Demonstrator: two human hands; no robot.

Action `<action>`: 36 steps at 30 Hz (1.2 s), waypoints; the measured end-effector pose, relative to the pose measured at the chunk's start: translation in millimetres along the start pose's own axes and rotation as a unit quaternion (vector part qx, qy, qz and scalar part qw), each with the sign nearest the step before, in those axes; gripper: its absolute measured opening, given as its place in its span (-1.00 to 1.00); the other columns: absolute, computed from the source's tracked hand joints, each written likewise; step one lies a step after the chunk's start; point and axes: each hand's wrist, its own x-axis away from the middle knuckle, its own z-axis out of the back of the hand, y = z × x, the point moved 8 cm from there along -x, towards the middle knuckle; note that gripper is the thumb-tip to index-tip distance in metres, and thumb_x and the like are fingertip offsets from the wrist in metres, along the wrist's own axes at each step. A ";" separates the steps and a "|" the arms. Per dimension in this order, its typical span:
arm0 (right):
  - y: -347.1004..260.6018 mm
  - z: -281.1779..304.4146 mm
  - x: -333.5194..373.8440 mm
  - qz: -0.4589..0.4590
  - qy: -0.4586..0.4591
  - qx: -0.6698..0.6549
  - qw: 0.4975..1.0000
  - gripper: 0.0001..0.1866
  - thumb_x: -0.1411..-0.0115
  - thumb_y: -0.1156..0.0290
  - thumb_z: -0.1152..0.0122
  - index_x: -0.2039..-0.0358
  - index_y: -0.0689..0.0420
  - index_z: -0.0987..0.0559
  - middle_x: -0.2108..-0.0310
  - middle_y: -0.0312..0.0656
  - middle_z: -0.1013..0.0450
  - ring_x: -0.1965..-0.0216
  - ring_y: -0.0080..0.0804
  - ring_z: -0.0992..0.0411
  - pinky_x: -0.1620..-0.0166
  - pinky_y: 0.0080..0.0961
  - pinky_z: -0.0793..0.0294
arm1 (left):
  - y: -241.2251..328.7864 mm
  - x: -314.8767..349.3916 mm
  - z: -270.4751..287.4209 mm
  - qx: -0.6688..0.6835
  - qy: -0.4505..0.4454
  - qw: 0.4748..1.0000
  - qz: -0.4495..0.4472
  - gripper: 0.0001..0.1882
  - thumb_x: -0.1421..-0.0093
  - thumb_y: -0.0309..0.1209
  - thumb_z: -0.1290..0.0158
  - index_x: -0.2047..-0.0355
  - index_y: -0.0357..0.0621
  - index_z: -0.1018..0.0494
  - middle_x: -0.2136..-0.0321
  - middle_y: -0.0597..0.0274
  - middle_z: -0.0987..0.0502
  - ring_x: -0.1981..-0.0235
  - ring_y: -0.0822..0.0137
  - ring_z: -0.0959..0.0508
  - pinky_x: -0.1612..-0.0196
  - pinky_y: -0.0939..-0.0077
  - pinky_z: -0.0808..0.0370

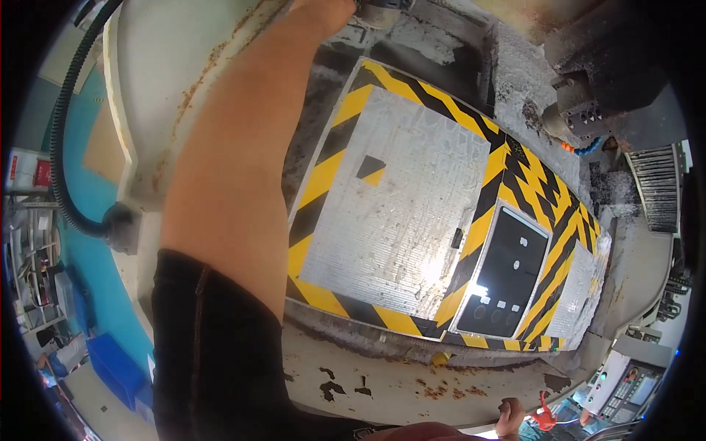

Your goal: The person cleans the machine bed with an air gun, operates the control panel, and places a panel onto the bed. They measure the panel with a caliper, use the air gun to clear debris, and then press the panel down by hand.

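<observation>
My left arm reaches far forward across the machine bed. My left hand (323, 10) is at the top edge of the view, beside a grey metal part (379, 13); its fingers are cut off, so what they do is hidden. At the lower right my right hand (509, 417) is closed, fingers curled, at the machine's front ledge (368, 378). Whatever it grips cannot be made out. Close to its right is a red tool-like object (544, 417). Between the hands lies a large ribbed metal cover (397, 198) bordered with yellow and black striped tape, with a dark panel (504, 272) set in it.
A dark machine head (573, 103) with an orange and blue nozzle (581, 147) overhangs the upper right. A control panel (625, 389) stands at the lower right. On the left hang a black corrugated hose (59, 154) and, below, a blue bin (114, 367). Rust and metal chips mark surfaces.
</observation>
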 end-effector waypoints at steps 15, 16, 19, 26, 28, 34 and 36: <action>8.7 -18.8 25.0 0.045 0.086 -0.052 0.994 -0.56 -0.30 0.07 0.06 0.44 0.21 -0.53 0.61 -0.10 -0.45 0.53 -0.13 -0.47 0.41 -0.26 -0.40 | 108.2 18.6 35.0 -0.031 -0.204 0.977 0.057 -0.78 -0.23 -0.41 -0.06 0.16 -0.20 -0.58 0.18 0.05 -0.63 0.10 0.08 -0.61 0.17 0.14 -0.59; 7.8 -21.1 26.4 0.057 0.089 -0.053 0.993 -0.56 -0.29 0.07 0.06 0.44 0.21 -0.54 0.60 -0.10 -0.46 0.53 -0.13 -0.47 0.41 -0.26 -0.40 | 113.2 24.6 33.6 -0.058 -0.109 0.992 0.029 -0.77 -0.24 -0.41 -0.05 0.15 -0.23 -0.56 0.23 0.03 -0.63 0.14 0.08 -0.62 0.20 0.14 -0.59; 22.7 -28.0 31.4 0.080 0.109 -0.030 0.990 -0.56 -0.29 0.08 0.06 0.44 0.22 -0.54 0.60 -0.10 -0.46 0.52 -0.12 -0.46 0.41 -0.25 -0.40 | 123.4 16.3 33.5 -0.051 -0.049 0.997 0.027 -0.76 -0.24 -0.36 -0.05 0.12 -0.16 -0.55 0.19 0.09 -0.60 0.09 0.07 -0.58 0.13 0.14 -0.58; 37.7 -36.8 47.2 0.066 0.138 -0.057 0.987 -0.63 -0.25 0.16 0.02 0.44 0.22 -0.54 0.58 -0.06 -0.46 0.51 -0.05 -0.46 0.40 -0.21 -0.40 | 139.1 28.7 67.5 0.056 0.083 0.995 0.024 -0.78 -0.10 -0.32 -0.10 0.25 -0.07 -0.58 0.26 0.16 -0.62 0.15 0.08 -0.60 0.14 0.15 -0.59; 27.1 -33.0 51.4 0.103 0.157 -0.056 0.981 -0.69 -0.21 0.22 -0.01 0.45 0.21 -0.54 0.55 -0.03 -0.47 0.49 0.01 -0.45 0.39 -0.18 -0.41 | 134.0 38.4 77.3 0.132 0.143 0.979 0.057 -0.76 -0.06 -0.30 -0.11 0.27 -0.09 -0.58 0.29 0.15 -0.63 0.19 0.08 -0.61 0.16 0.17 -0.58; 52.7 -50.0 60.5 0.095 0.167 -0.072 0.979 -0.77 -0.16 0.29 -0.05 0.46 0.18 -0.53 0.51 0.00 -0.47 0.47 0.06 -0.45 0.38 -0.14 -0.40 | 95.6 43.2 94.2 0.400 0.256 0.835 0.278 -0.60 -0.12 -0.05 -0.05 0.21 -0.06 -0.60 0.22 -0.02 -0.63 0.11 -0.10 -0.59 0.05 0.10 -0.52; 61.5 -52.6 67.7 0.076 0.194 -0.079 0.975 -0.81 -0.06 0.32 -0.12 0.47 0.19 -0.55 0.51 -0.01 -0.48 0.46 0.06 -0.46 0.35 -0.14 -0.44 | 113.9 28.5 109.3 0.356 0.236 0.859 0.282 -0.61 -0.13 -0.06 -0.08 0.22 -0.07 -0.60 0.26 0.03 -0.65 0.18 0.03 -0.62 0.11 0.17 -0.52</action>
